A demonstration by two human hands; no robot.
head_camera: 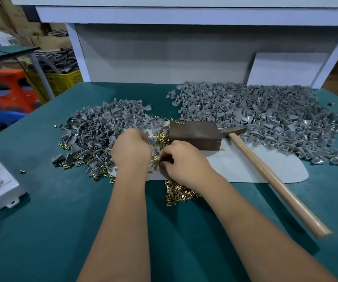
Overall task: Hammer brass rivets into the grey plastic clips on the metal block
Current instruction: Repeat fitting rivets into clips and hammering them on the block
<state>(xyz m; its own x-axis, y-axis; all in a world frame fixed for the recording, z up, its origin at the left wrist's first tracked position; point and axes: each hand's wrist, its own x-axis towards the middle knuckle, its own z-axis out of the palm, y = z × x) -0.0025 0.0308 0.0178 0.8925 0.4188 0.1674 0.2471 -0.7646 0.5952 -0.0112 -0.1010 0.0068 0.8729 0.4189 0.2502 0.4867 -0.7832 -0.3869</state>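
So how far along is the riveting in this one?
Done: cannot tell; no pile clearly shows finished clips. In hand: both the left hand and right hand work among the loose rivets beside the metal block. The hammer lies untouched. Left: two big heaps of grey clips.

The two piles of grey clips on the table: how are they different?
The left pile is smaller; the right pile is bigger and spreads wider. The left pile has many brass rivets mixed along its near edge; the right pile shows few. The left hand touches the left pile; no hand touches the right pile. Both hold similar grey clips.
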